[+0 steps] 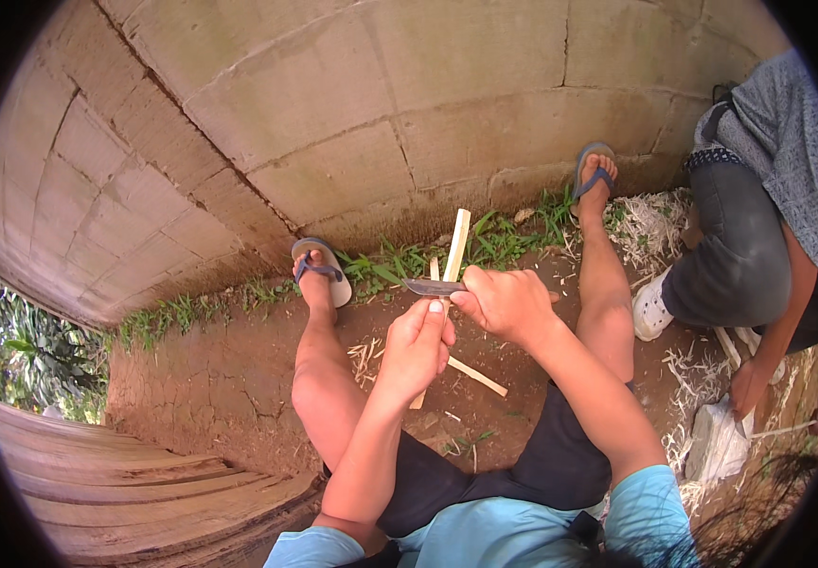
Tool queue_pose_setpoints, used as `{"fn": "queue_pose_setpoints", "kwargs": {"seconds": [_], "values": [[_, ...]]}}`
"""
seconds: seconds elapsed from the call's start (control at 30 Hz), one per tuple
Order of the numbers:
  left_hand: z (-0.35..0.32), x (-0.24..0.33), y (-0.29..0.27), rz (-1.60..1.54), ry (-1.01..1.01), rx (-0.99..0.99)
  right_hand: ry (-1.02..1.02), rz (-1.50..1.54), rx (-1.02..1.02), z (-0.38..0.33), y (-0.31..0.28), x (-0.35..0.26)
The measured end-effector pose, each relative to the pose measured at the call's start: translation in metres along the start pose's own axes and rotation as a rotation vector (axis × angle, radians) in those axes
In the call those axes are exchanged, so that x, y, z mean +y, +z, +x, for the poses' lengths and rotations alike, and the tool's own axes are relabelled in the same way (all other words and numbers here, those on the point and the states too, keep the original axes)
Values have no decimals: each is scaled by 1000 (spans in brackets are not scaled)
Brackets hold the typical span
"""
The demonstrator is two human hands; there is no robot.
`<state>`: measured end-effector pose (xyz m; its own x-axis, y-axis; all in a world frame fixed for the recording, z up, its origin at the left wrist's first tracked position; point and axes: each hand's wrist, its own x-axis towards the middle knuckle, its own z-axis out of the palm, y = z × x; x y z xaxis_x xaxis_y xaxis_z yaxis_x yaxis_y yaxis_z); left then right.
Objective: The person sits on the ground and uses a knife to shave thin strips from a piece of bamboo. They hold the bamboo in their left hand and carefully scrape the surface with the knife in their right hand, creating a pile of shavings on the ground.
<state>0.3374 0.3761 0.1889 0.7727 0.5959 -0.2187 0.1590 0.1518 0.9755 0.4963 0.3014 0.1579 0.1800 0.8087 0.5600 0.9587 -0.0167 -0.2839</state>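
Note:
My right hand (508, 301) is closed around a knife (433, 287), its dark blade pointing left and a bit of its handle showing past the fist. Between the thumb and fingers of my left hand (416, 346) is a pale wooden strip (457, 244), which reaches away toward the wall. The blade lies across this strip just beyond my left thumb, and the two hands are close together. On the dirt below lies another pale strip (477, 376), just right of my left hand. Part of the held strip is hidden by my fingers.
A block wall (324, 123) with grass along its foot stands in front. My sandalled feet rest apart near it. At right sits another person (750, 237), a hand on a pale block (720, 440), amid shavings (655, 227). Wooden boards (134, 483) lie at lower left.

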Motion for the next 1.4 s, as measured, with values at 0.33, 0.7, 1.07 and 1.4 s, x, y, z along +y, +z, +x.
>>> {"fn": "queue_pose_setpoints", "kwargs": {"seconds": [0.33, 0.7, 1.07, 1.4], "values": [[4, -10, -2, 98, 44, 17, 113, 17, -78, -3, 8, -12], [-5, -1, -1, 345, 109, 90, 278, -11, -50, 17, 20, 16], [0, -14, -3, 281, 92, 107, 62, 115, -127, -6, 6, -12], [-7, -15, 5, 670, 411, 279, -85, 18, -33, 1, 28, 7]]}}
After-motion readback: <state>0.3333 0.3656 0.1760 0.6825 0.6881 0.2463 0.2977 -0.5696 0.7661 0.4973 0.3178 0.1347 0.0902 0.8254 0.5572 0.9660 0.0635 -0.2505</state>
